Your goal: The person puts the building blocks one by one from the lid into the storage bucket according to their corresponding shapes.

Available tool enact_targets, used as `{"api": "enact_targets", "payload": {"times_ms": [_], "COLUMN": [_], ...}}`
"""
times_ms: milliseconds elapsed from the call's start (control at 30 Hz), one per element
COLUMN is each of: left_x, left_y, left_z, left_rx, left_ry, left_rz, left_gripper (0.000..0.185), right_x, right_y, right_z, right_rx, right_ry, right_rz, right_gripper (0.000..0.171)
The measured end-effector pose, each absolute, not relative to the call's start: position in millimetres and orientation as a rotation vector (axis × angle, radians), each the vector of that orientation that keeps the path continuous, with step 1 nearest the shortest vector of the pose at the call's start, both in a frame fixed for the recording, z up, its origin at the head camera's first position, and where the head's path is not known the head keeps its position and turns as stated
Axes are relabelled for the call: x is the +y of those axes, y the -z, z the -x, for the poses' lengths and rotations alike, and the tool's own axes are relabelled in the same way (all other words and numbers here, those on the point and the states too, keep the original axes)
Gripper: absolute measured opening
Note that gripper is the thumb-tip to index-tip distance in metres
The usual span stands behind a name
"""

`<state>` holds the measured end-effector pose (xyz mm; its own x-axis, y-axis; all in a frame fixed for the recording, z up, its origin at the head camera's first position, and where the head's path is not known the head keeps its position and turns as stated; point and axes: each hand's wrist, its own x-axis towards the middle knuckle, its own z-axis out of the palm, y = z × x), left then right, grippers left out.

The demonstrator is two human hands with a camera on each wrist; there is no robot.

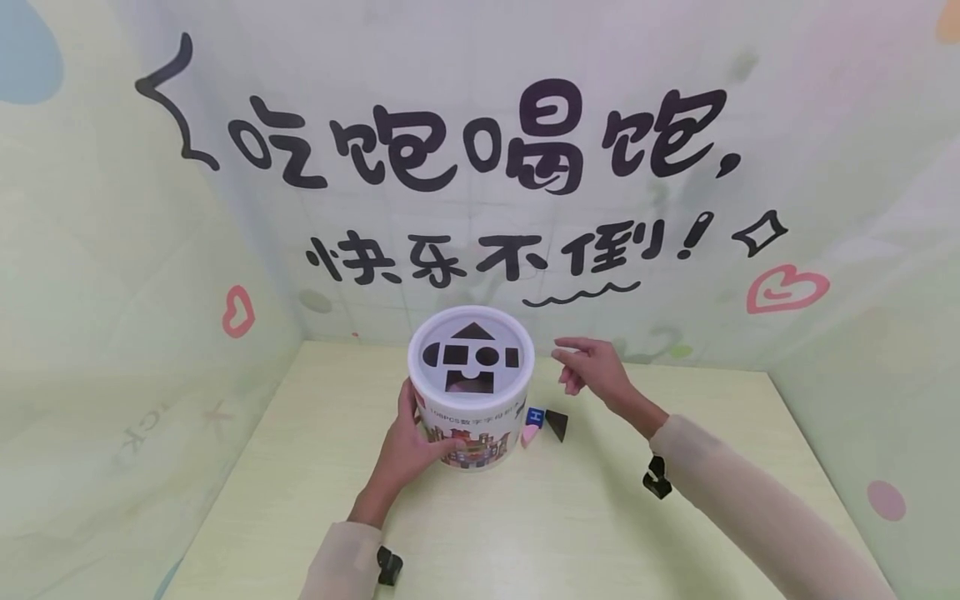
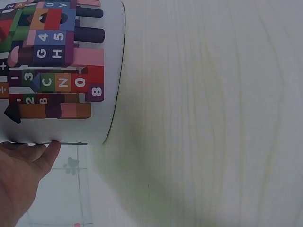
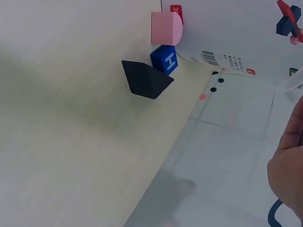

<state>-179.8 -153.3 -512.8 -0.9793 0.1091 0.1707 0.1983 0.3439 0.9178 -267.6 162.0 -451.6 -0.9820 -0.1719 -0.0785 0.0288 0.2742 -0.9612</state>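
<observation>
A white round tub (image 1: 471,392) stands on the pale table, its lid cut with several shape holes and its side printed with coloured blocks (image 2: 52,66). My left hand (image 1: 411,450) grips the tub's near left side. Just right of the tub lie a blue letter cube (image 1: 535,416), a pink half-round block (image 1: 529,435) and a black triangular block (image 1: 557,423). The same three pieces show in the right wrist view: cube (image 3: 164,60), pink block (image 3: 166,28), black triangle (image 3: 146,79). My right hand (image 1: 588,365) hovers above and behind them, fingers loosely extended, holding nothing.
The pale wooden table (image 1: 570,517) is boxed in by printed walls at the back (image 1: 480,167), left and right. Bare tabletop lies in front of the tub and to the right of the blocks.
</observation>
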Motion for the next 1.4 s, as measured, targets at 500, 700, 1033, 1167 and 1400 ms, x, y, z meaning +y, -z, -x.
{"api": "enact_targets", "payload": {"times_ms": [500,700,1033,1167,1400], "left_x": [-159.7,-159.8,-159.8,-159.8,-158.9], "left_y": [547.7,547.5,548.8,547.6,548.0], "left_z": [197.1,197.1,197.3,197.1,194.9], "left_rx": [-2.457,-2.453,-2.444,-2.439,-2.473], "left_ry": [1.711,1.701,1.705,1.697,1.703], "left_rz": [0.322,0.332,0.345,0.35,0.309], "left_gripper": [0.122,0.124,0.124,0.124,0.125], "right_x": [169.3,171.0,176.4,177.1,176.0], "right_y": [488.4,508.7,532.1,538.9,553.7], "right_z": [266.7,263.0,249.2,244.0,232.3], "right_rx": [2.378,2.389,2.398,2.414,2.46], "right_ry": [1.746,1.678,1.622,1.602,1.561], "right_rz": [0.063,0.036,0.007,-0.004,-0.01], "right_gripper": [0.043,0.047,0.049,0.049,0.052]}}
